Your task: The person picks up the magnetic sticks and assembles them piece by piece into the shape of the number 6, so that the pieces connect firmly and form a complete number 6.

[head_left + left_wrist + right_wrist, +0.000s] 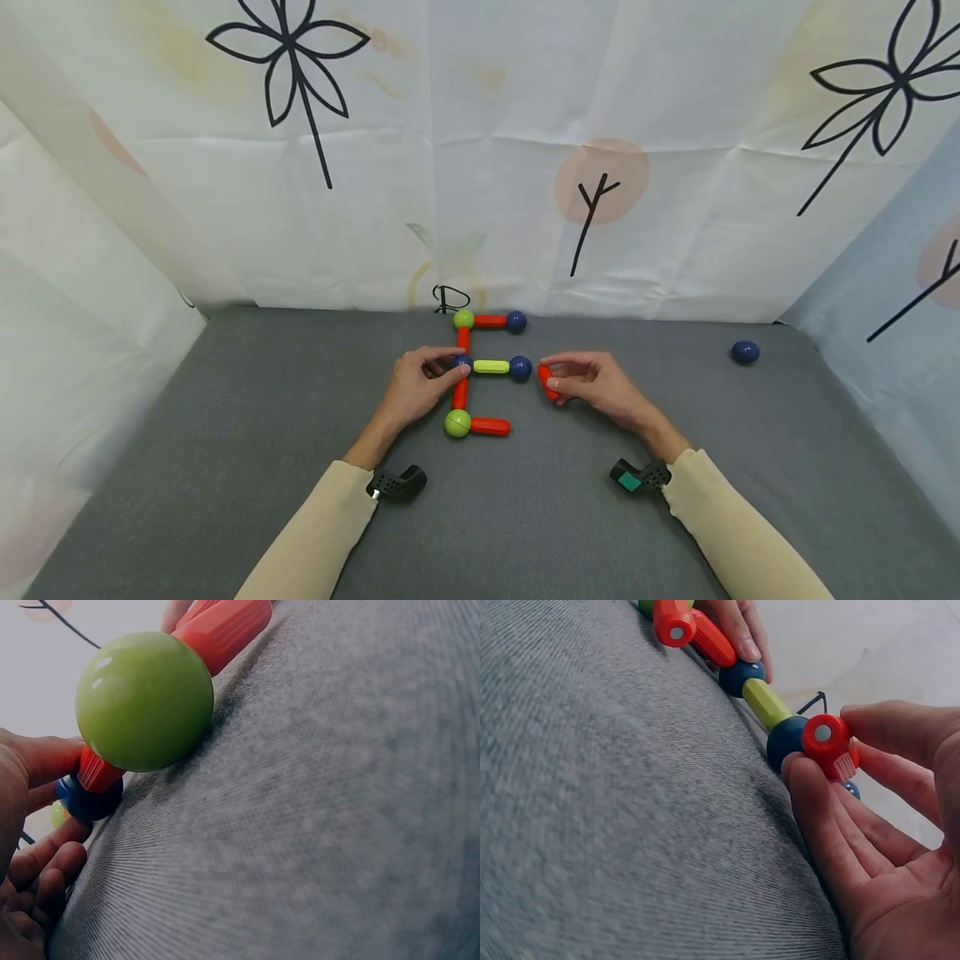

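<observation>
Magnetic rods and balls form an E-like shape on the grey table. My left hand [415,385] pinches the dark blue ball [460,362] at the middle of the shape's left side. From that ball a yellow-green rod [491,367] runs right to another blue ball [521,367]. My right hand [603,390] holds a loose red rod [546,379] between thumb and fingers, just right of that second ball; a silver disc shows on the rod's end [823,733] in the right wrist view. At the lower corner, a green ball [146,701] bears a red rod [491,427] pointing right.
The shape's top arm has a green ball [463,320], a red rod [490,320] and a blue ball [516,322]. A separate blue ball [746,352] lies far right. Patterned white cloth [495,233] hangs behind the grey table [495,533].
</observation>
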A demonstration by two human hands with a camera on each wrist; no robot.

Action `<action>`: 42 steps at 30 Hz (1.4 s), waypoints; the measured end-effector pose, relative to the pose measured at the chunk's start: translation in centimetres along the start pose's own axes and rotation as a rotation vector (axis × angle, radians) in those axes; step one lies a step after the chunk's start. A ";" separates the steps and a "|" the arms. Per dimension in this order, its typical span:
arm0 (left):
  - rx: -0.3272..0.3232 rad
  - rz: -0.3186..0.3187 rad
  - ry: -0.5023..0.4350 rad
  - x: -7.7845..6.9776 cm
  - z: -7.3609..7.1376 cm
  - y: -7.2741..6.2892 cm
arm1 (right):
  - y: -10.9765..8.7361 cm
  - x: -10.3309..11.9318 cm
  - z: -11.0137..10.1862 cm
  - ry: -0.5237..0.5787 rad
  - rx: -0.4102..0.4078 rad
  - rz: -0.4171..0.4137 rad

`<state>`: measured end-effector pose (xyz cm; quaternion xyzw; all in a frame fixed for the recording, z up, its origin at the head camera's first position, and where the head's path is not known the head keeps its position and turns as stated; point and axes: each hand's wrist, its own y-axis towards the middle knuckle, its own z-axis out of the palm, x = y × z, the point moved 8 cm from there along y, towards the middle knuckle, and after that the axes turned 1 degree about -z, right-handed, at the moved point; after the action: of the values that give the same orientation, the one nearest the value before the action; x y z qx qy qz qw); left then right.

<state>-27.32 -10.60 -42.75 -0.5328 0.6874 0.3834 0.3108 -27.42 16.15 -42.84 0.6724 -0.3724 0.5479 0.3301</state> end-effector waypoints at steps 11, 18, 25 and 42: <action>-0.006 0.014 -0.008 -0.2 -0.2 -0.2 | 0.2 0.1 2.3 -0.021 0.070 0.019; -0.005 0.016 -0.003 -0.3 -0.1 -0.2 | 0.2 0.2 3.2 0.008 0.066 0.021; -0.004 0.014 -0.008 -0.2 -0.1 -0.2 | 0.1 0.2 3.7 0.043 0.015 0.051; 0.006 -0.005 0.000 -0.2 0.0 0.0 | 0.2 0.6 4.2 -0.097 -0.003 0.020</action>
<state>-27.23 -10.47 -42.61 -0.5337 0.6870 0.3808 0.3134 -25.48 12.37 -43.01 0.6937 -0.3956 0.5176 0.3071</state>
